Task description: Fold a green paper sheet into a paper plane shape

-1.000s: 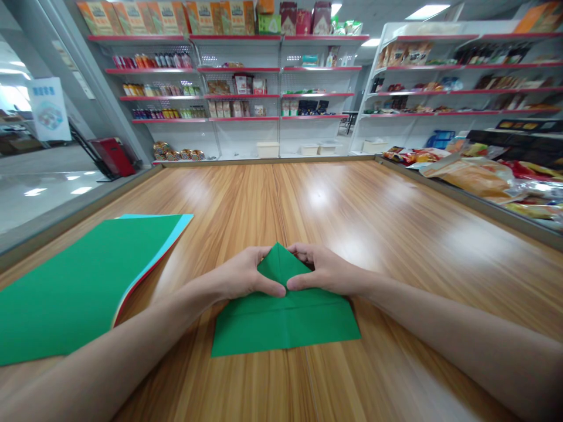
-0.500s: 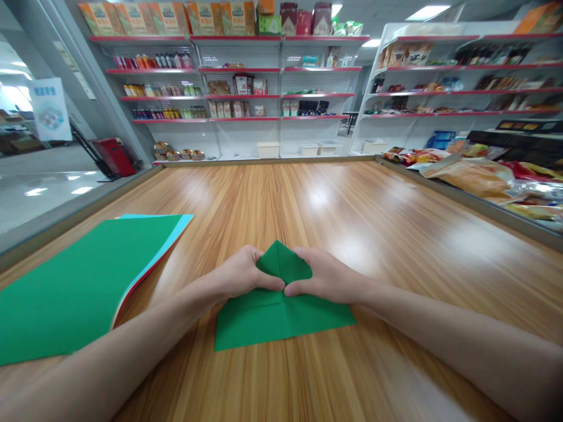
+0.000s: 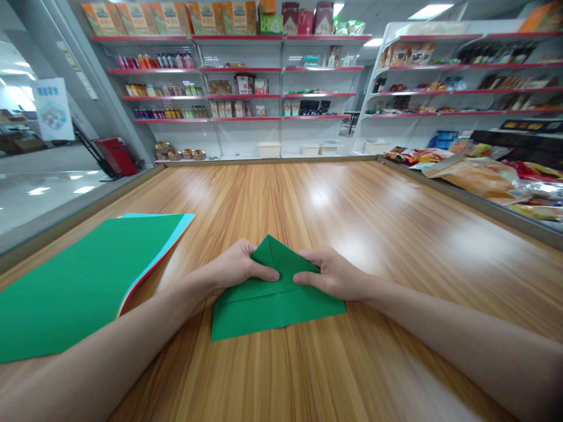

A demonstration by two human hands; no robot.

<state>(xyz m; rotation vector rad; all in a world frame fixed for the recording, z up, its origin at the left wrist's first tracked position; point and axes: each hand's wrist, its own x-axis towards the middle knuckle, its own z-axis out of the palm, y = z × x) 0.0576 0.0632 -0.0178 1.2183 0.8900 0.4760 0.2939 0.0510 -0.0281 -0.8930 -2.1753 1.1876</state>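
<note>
In the head view, the green sheet (image 3: 279, 310) is right in front of me at the tabletop (image 3: 352, 214), its folded tip pointing away, its wide edge toward me. My left fingers (image 3: 265, 272) pinch its left slanting side, thumb on top; my right fingers (image 3: 308, 278) pinch the right side likewise, the thumbs near each other but apart. I judge this two-sided grip keeps the folded layers together and the sheet steady. The stack (image 3: 88, 269) lies to my left, probably to leave room for folding.

My fingertips underneath are hidden, and I can't tell whether the sheet's near edge touches the tabletop. The stack's left side is cut off, and my left forearm (image 3: 145, 337) covers its near corner.
</note>
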